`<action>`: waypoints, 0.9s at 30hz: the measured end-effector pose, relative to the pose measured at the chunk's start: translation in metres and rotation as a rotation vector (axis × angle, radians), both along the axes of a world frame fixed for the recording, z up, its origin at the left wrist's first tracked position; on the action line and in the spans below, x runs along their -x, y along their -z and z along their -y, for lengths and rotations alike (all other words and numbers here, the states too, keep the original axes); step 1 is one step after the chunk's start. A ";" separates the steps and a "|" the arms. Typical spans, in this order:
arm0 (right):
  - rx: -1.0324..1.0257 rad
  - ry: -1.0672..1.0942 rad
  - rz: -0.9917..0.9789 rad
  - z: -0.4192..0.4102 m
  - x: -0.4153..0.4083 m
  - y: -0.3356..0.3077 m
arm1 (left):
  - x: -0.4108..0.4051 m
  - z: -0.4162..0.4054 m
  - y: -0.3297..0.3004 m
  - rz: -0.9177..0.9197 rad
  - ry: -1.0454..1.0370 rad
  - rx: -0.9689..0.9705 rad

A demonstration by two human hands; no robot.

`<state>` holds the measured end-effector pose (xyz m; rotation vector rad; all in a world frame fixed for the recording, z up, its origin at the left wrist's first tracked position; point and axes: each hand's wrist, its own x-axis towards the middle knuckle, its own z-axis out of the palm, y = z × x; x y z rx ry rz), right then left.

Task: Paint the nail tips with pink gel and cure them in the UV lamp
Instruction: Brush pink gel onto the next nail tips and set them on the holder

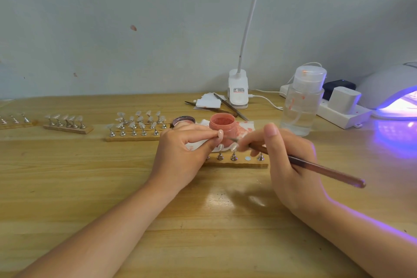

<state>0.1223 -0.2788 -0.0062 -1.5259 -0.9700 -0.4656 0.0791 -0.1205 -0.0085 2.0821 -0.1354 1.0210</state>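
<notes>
Fingers of my left hand [180, 149] pinch one nail tip [220, 133] on its stand, lifted just in front of the open pink gel jar [223, 124]. My right hand [286, 160] grips the brush [316, 167] like a pen, its bristle end close beside that tip; whether it touches, I cannot tell. Below my fingers lies the wooden strip [239, 163] with more tips on metal holders. Other strips of nail tips [137, 125] sit to the left on the table [203, 221]. At the far right the UV lamp [392, 92] glows violet, well apart from the tip I hold. A clear pump bottle [301, 101] stands between jar and lamp.
</notes>
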 end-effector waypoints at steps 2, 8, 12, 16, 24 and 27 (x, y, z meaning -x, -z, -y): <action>0.029 0.010 0.000 -0.001 0.000 -0.001 | 0.001 0.000 0.000 -0.003 0.006 -0.003; -0.025 -0.008 -0.122 0.000 0.001 0.001 | 0.002 0.001 -0.002 -0.038 0.004 0.046; -0.077 -0.024 -0.118 -0.002 0.000 -0.002 | 0.002 0.000 -0.002 -0.078 -0.032 0.067; -0.070 -0.029 -0.120 -0.001 -0.001 0.000 | 0.004 0.000 -0.005 -0.078 -0.038 0.072; 0.009 -0.017 0.013 -0.002 0.002 -0.002 | 0.005 0.001 -0.006 -0.051 -0.010 0.088; 0.076 -0.005 0.029 -0.003 0.002 0.000 | 0.004 0.000 -0.004 -0.041 -0.027 0.073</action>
